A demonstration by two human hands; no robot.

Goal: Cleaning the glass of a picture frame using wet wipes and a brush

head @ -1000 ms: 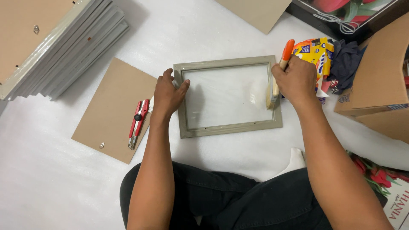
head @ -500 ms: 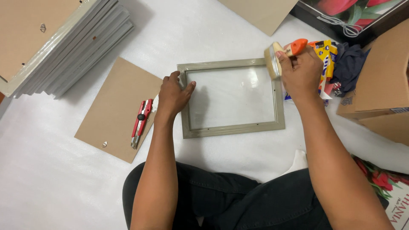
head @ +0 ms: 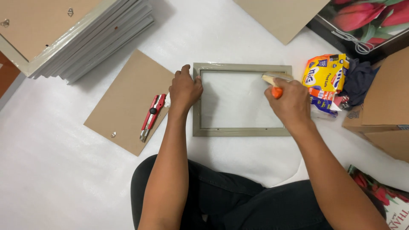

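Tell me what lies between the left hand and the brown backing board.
In the head view, a red utility knife lies between the left hand and the backing board, resting on the board's right edge.

Your grey-green picture frame point(head: 238, 131) lies flat on the white floor covering, face down, its clear glass pane showing the white beneath. At three o'clock on the pane lies your paintbrush point(head: 272, 81), its pale wood ferrule and bristle end pointing to ten o'clock, its orange handle mostly hidden.
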